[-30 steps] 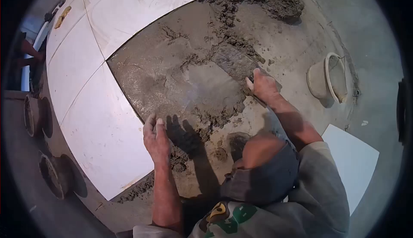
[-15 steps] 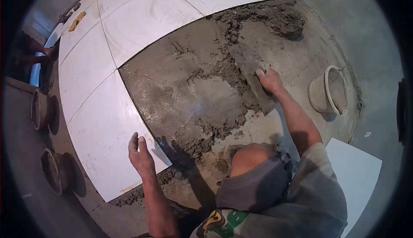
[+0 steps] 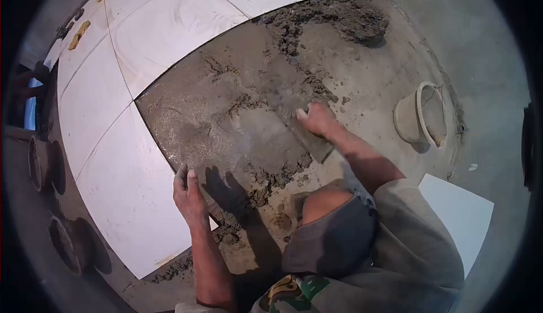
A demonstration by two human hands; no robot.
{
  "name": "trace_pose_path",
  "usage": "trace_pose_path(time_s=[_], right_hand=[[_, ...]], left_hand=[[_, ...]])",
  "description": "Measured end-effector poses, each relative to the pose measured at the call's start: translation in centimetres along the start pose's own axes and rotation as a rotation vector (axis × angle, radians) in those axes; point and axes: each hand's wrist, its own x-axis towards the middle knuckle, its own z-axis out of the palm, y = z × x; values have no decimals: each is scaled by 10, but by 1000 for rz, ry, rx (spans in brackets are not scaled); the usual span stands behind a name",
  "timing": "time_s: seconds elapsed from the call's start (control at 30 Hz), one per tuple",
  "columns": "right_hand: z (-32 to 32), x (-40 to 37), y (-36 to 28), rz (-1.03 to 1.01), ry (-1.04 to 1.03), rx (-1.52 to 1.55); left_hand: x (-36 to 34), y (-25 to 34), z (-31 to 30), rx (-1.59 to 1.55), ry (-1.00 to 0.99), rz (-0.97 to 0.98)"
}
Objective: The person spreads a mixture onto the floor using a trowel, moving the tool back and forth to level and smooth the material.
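Note:
My right hand (image 3: 318, 121) is wrapped round a long, flat, mortar-coated trowel (image 3: 314, 148), which lies on the right side of a wet grey mortar bed (image 3: 198, 137). Its far end blurs into the mortar. Crumbly mortar is banked along the near edge of the bed. Over the edge of the nearest laid white tile (image 3: 124, 211), my left hand (image 3: 191, 202) hovers with fingers raised and slightly apart, holding nothing. Its shadow falls on the mortar. More white tiles (image 3: 169, 35) border the bed at the back and left.
A mortar heap (image 3: 362, 24) lies at the back right. A pale bucket (image 3: 408, 121) stands right, beyond a loose white tile (image 3: 459, 214). Two dark buckets sit left, one (image 3: 39, 163) behind the other (image 3: 63, 245). Yellowish pieces (image 3: 79, 34) rest on the tiles.
My right hand has drawn the trowel leftward across the mortar, pulling loose mortar with it. My left hand stays raised near the tile edge. The whole view has shifted slightly.

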Motion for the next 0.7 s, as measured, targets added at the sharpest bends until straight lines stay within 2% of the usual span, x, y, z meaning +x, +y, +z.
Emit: trace_pose_path(time_s=[0.1,0.2,0.27,0.3,0.37,0.43,0.5,0.57,0.63,0.7], right_hand=[[10,-37,-14,5,-16,-6],[22,-71,-22,-96,0,57],[17,-96,-30,-134,-115,-1],[16,-94,-28,-136,-107,5],[9,-79,-19,-135,-109,19],[-7,-56,-21,-60,15,51],[-30,-21,-20,-62,165,184],[-43,35,-8,-67,260,175],[-55,97,5,-147,259,218],[-79,129,-8,-52,133,220]], left_hand=[[1,-10,-6,-21,27,33],[-3,-11,-15,-21,51,52],[-8,-9,-21,-6,55,60],[-9,-7,-21,-45,74,66],[-11,-1,-23,-84,100,72],[-14,5,-27,-42,94,79],[-11,-2,-31,-4,101,94],[-12,-6,-31,19,123,61],[-9,-8,-28,-13,112,54],[-5,-19,-29,-31,116,4]])
